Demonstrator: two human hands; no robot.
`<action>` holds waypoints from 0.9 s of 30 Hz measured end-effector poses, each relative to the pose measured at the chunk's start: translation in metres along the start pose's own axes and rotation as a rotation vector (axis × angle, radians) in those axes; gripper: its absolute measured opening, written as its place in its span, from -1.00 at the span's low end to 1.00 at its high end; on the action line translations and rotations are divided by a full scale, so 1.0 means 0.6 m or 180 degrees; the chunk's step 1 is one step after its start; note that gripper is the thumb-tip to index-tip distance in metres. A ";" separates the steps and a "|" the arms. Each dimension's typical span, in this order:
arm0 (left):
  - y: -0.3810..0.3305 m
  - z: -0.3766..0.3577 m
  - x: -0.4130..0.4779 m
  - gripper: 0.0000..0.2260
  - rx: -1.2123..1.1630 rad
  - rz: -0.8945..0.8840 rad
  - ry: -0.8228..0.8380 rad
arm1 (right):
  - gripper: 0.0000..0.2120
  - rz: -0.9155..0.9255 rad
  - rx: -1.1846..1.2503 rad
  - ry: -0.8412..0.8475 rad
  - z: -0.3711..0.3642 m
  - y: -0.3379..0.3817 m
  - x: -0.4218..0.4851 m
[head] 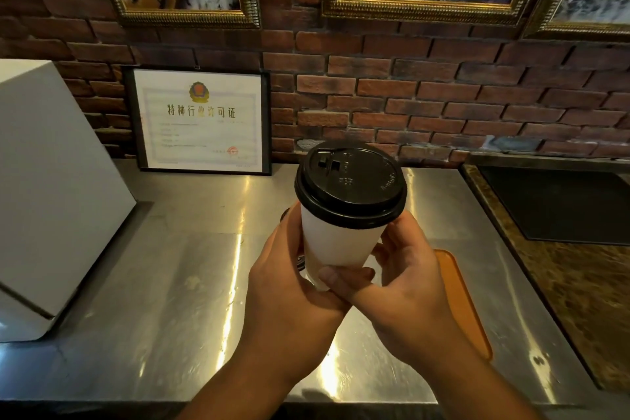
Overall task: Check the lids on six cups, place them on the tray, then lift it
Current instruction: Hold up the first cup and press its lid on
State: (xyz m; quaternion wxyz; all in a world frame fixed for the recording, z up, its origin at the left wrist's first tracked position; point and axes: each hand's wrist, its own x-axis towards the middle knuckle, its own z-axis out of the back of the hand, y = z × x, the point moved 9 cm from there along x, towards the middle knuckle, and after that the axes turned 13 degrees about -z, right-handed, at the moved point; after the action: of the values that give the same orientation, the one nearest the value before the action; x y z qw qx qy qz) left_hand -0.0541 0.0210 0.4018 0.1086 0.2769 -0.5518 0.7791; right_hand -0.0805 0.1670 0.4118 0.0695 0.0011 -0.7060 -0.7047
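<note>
The steel tabletop [177, 283] is shiny and scuffed, with streaks of light across it. A large white box [51, 198] sits along its left edge, and a framed certificate [201, 121] stands on its back edge, propped against the brick wall. An orange tray [467, 303] lies flat toward the right side with only its right rim showing, and past the right edge is a stone-patterned counter [562, 283] with a black panel [559, 201] set into it.
</note>
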 end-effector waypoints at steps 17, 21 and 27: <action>0.005 -0.013 0.005 -0.20 0.0051 -0.0030 0.0149 | -0.24 -0.0065 0.0006 -0.0058 0.008 -0.001 0.004; 0.002 -0.014 0.006 -0.17 0.0037 -0.0082 0.0165 | -0.23 -0.0096 0.0038 -0.0118 0.009 0.000 0.004; -0.001 -0.010 0.010 -0.17 -0.0125 -0.0122 0.0196 | -0.25 -0.0155 0.0074 0.0092 0.003 0.004 0.001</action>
State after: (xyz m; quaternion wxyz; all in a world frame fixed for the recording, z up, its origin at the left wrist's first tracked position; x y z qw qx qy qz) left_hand -0.0605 0.0259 0.4042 0.1458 0.2611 -0.5580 0.7741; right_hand -0.0812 0.1686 0.4142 0.0624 0.0292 -0.7129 -0.6979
